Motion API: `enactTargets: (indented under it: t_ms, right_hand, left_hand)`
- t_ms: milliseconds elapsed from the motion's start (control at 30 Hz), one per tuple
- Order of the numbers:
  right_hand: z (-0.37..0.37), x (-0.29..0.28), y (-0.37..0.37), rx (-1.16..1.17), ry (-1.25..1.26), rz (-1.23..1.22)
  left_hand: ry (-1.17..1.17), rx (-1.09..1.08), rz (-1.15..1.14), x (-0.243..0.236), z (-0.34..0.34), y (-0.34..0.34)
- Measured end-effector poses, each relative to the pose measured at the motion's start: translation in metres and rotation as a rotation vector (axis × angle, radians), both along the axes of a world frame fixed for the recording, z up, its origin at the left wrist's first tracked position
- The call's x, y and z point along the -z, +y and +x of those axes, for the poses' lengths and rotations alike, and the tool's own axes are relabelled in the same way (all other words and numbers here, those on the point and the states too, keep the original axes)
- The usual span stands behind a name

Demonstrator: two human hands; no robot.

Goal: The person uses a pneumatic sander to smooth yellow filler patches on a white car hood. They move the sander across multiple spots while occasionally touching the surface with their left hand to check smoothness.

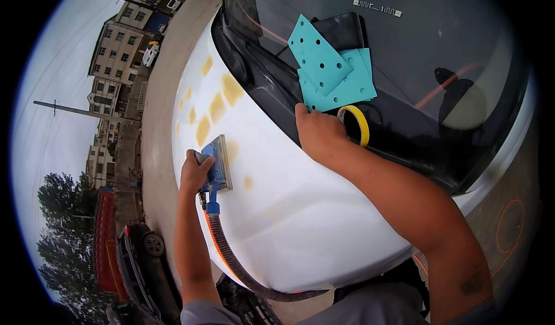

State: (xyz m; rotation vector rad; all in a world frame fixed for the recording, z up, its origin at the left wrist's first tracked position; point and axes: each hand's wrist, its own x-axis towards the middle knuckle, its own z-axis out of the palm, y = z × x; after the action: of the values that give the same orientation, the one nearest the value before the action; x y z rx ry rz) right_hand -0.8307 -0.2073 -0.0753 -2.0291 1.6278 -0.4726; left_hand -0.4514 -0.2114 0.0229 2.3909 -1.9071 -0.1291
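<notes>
My sander (218,156) at left is blue, the hood (289,215) white with yellow blotches (217,109), the far sheets (324,54) turquoise with dark dots.

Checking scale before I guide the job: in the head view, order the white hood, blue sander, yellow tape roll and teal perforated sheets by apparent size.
Largest to smallest:
1. White hood
2. Teal perforated sheets, taken together
3. Blue sander, partly covered by the left hand
4. Yellow tape roll

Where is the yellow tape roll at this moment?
In the head view, the yellow tape roll is right of centre, below the teal sheets and beside the right hand, near the base of the windshield.
</notes>
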Motion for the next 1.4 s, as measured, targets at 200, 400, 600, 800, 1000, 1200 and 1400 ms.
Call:
enactTargets:
  t_ms: [200, 400, 600, 800, 1000, 1200, 1400]
  right_hand:
    - [-0.005, -0.004, -0.004, 0.030, 0.039, 0.048]
    - [0.002, -0.002, -0.002, -0.016, -0.007, 0.027]
    - [-0.002, -0.005, -0.006, 0.025, -0.006, 0.081]
    - [-0.002, -0.006, -0.004, 0.006, 0.035, 0.055]
    - [-0.002, -0.001, -0.006, 0.003, 0.029, 0.044]
    - [-0.005, -0.001, -0.006, 0.010, 0.016, 0.016]
    - [0.001, -0.003, -0.003, 0.003, 0.006, 0.040]
  left_hand:
    - [-0.015, 0.129, 0.049, -0.005, -0.062, 0.018]
    - [0.011, -0.024, -0.029, 0.001, 0.006, 0.008]
    - [-0.045, 0.073, 0.034, -0.002, -0.035, 0.022]
    - [-0.032, 0.027, 0.034, -0.006, -0.021, 0.012]
    - [-0.031, 0.059, 0.053, -0.005, -0.037, 0.012]
    - [-0.023, 0.041, 0.053, -0.010, -0.037, 0.009]
    - [-0.035, -0.062, 0.053, -0.006, -0.004, 0.008]
